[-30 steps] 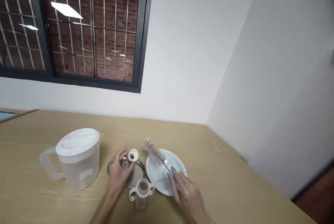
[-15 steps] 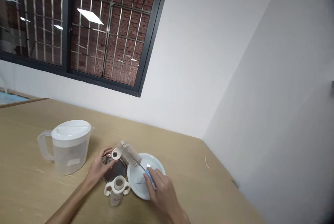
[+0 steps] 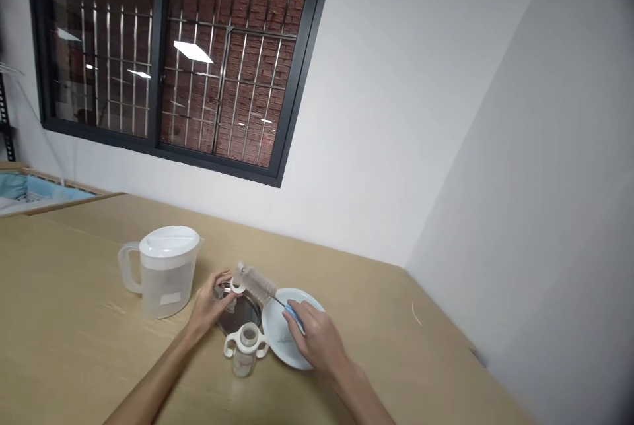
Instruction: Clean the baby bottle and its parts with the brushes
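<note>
My left hand (image 3: pixel 210 304) pinches a small white bottle collar (image 3: pixel 238 290) above a dark, shiny metal dish (image 3: pixel 244 317). My right hand (image 3: pixel 319 338) grips the blue handle of a bottle brush (image 3: pixel 258 284). Its pale bristles point up and left, with the tip at the collar; whether it passes inside I cannot tell. A clear baby bottle (image 3: pixel 244 363) with two white side handles stands upright and uncapped just in front of the dish. Partly beneath the brush and my right hand lies a pale plate (image 3: pixel 284 346); a small clear item on it is hard to make out.
A translucent lidded jug (image 3: pixel 168 280) stands left of my left hand. The wooden table (image 3: pixel 79 319) meets a white wall with a barred window (image 3: pixel 222 75) behind. A thin white strip (image 3: pixel 416 314) lies at the right. Blue cloth (image 3: pixel 52 193) shows in a bin at far left.
My view has swung left, so everything sits further right in the picture. The brush tip has come over the collar, which now appears tilted. Both hands keep their hold.
</note>
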The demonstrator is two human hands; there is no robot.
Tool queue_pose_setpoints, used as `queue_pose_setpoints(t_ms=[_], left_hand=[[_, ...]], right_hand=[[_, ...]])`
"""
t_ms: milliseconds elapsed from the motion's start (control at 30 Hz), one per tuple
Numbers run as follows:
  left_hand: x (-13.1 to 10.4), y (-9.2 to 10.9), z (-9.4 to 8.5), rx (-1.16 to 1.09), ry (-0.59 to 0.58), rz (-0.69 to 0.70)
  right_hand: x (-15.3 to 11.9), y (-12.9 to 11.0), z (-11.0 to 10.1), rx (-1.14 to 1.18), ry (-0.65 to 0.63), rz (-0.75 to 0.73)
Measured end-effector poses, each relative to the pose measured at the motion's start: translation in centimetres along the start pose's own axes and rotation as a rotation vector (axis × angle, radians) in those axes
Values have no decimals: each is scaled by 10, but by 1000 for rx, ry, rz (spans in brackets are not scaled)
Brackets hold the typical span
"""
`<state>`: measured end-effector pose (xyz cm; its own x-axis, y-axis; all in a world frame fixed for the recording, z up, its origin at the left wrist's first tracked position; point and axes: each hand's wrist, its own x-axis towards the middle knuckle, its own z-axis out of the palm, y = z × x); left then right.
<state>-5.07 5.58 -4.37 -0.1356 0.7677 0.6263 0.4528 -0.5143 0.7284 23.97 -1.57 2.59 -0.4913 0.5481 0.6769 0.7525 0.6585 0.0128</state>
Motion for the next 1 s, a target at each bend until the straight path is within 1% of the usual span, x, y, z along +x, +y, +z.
queue_pose_setpoints(t_ms=[100,167,233,333,400,500,567,633,733,833,933,1000], left_hand=[[1,1,0,-3,11,35],[1,2,-1,-8,-5,52],[2,2,0,-15,-33,65],[1,4,0,-36,-67,75],[0,6,1,-56,-72,75],[-2,9,1,-91,-55,69],[-2,10,1,-112,-46,66],[-2,12,2,-126,-40,60],[-2,13,3,-136,-39,37],[-3,15,4,-132,-46,14],[-2,15,3,-112,-36,-13],[-1,14,3,-99,-20,-23]], right_hand=[[-1,0,-6,-90,-56,-4],[-5,5,-16,-134,-59,68],[-7,3,-27,-109,-43,165],[-6,-17,-34,-1,-1,258],[-4,-35,-31,40,-9,252],[-5,-53,-28,17,-89,204],[-9,-54,-34,-35,-138,209],[-13,-49,-43,-76,-156,238],[-17,-43,-53,-52,-92,301],[-16,-41,-46,42,-8,329],[-15,-36,-27,99,-38,254],[-17,-26,-14,98,-40,227]])
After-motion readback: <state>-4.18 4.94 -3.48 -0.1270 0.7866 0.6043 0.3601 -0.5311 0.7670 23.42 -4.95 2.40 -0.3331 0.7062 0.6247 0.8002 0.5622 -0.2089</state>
